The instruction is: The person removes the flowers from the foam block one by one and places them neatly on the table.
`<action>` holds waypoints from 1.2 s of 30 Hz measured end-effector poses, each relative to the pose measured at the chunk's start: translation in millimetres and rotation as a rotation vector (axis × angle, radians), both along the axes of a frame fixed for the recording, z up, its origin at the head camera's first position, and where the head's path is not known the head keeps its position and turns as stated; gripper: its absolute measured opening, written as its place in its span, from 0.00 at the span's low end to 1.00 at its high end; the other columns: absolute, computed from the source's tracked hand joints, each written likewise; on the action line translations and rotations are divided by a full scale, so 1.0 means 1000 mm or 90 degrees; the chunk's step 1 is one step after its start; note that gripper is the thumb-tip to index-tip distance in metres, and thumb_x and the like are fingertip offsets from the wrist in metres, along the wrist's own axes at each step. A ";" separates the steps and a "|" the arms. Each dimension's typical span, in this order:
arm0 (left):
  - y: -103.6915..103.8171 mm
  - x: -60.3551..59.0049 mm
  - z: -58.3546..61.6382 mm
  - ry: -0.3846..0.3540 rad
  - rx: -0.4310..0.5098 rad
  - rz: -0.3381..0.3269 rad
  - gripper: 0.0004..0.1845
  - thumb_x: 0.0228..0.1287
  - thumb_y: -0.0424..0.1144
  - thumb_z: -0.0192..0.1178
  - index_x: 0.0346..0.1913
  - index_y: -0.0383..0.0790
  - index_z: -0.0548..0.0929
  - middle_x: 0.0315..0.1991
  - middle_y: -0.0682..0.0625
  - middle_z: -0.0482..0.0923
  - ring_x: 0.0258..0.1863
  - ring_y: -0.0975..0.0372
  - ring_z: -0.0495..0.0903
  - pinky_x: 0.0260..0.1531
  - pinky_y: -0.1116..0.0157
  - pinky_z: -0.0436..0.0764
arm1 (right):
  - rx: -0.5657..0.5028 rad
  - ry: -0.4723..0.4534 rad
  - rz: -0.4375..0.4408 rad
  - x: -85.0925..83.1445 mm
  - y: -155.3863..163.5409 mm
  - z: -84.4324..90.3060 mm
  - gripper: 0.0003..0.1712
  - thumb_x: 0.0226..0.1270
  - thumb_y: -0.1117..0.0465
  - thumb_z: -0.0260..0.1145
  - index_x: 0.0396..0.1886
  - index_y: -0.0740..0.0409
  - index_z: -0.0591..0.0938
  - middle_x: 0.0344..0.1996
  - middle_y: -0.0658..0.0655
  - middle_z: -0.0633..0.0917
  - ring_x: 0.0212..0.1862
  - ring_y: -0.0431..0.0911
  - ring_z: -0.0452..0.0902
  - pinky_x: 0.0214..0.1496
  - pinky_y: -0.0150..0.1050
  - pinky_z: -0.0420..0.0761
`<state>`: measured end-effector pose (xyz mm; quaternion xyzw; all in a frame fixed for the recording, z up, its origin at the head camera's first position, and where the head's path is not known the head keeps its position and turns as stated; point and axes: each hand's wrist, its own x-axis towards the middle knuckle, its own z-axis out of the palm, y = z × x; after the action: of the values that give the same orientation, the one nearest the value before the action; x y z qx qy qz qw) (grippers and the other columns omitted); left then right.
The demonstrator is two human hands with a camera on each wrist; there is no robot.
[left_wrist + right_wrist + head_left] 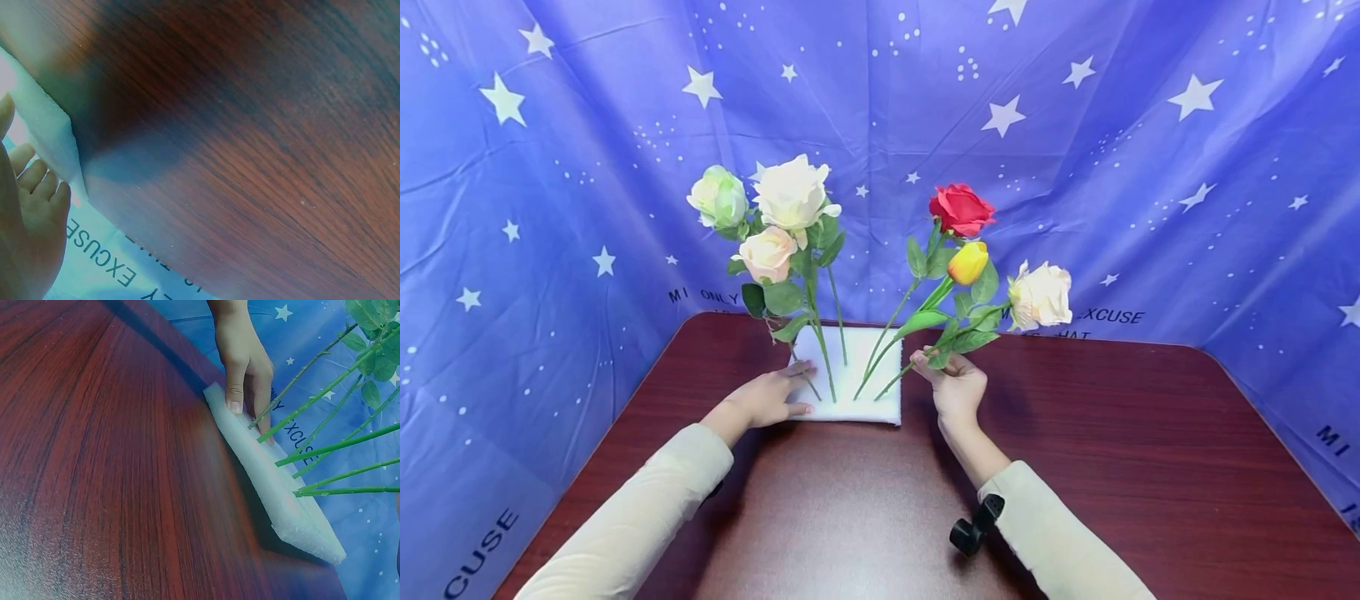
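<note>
Dark wood table (1150, 467); blue star-print backdrop (1150, 167) w/ white lettering behind & at both sides.

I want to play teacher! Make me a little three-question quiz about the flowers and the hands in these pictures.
1. True or false: the left hand rests on the white foam block.
2. Which flower's stem does the right hand pinch? A) red rose B) cream rose on the right C) green-white rose
3. Fill in: the foam block lies on a dark ___ table.

Key
1. True; its fingers lie on the block's left edge.
2. B, the cream rose, as far as the head view shows; the red rose and green-white rose stand untouched.
3. Wooden (reddish-brown).
</note>
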<state>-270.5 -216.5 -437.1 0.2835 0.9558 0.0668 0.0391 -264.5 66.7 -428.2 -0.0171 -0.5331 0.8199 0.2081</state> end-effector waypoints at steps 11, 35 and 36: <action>0.001 -0.001 0.002 0.003 0.023 -0.009 0.34 0.64 0.51 0.59 0.68 0.34 0.69 0.71 0.39 0.65 0.66 0.47 0.72 0.64 0.52 0.72 | 0.003 0.024 -0.015 -0.001 -0.001 0.002 0.11 0.45 0.79 0.74 0.27 0.80 0.80 0.20 0.51 0.88 0.25 0.39 0.86 0.36 0.39 0.87; 0.002 0.001 0.003 -0.008 0.040 -0.004 0.35 0.64 0.49 0.60 0.68 0.31 0.68 0.71 0.36 0.64 0.70 0.46 0.65 0.68 0.52 0.68 | -0.091 -0.013 0.020 0.000 0.004 0.012 0.08 0.51 0.83 0.66 0.26 0.70 0.80 0.21 0.52 0.86 0.26 0.45 0.87 0.37 0.40 0.88; 0.002 0.001 0.003 -0.009 0.040 -0.005 0.35 0.64 0.49 0.60 0.68 0.30 0.68 0.71 0.36 0.63 0.70 0.46 0.65 0.68 0.51 0.67 | -0.089 -0.016 0.022 0.000 0.004 0.013 0.07 0.51 0.82 0.66 0.27 0.72 0.80 0.21 0.52 0.86 0.26 0.45 0.87 0.38 0.40 0.88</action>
<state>-269.2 -214.5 -433.9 0.2879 0.9518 0.0989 0.0371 -264.7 70.9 -415.6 -0.0330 -0.4772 0.8583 0.1858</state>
